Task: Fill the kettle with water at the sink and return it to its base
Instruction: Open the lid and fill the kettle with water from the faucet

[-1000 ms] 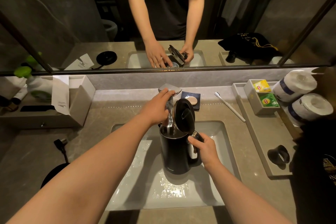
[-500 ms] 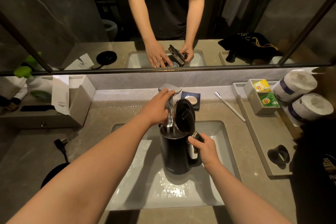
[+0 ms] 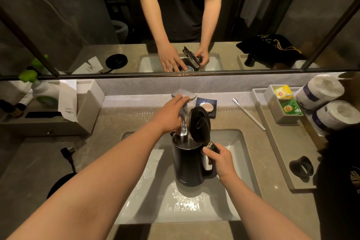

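Note:
The black kettle (image 3: 188,163) stands upright inside the white sink (image 3: 229,142), its lid (image 3: 199,123) flipped open. My right hand (image 3: 219,159) grips the kettle's handle. A stream of water (image 3: 183,131) runs from the chrome faucet (image 3: 184,94) into the kettle's mouth. My left hand (image 3: 169,115) rests on the faucet, fingers over its lever. The round black kettle base (image 3: 60,184) lies on the counter at the left, mostly hidden behind my left forearm, with its plug and cord (image 3: 68,153) beside it.
A grey tray (image 3: 272,142) on the right holds tea bags (image 3: 288,103), toilet rolls (image 3: 331,103) and a black ring-shaped object (image 3: 301,166). A toothbrush (image 3: 248,114) and soap dish (image 3: 206,106) lie behind the sink. A box with bottles (image 3: 44,91) stands left. A mirror hangs above.

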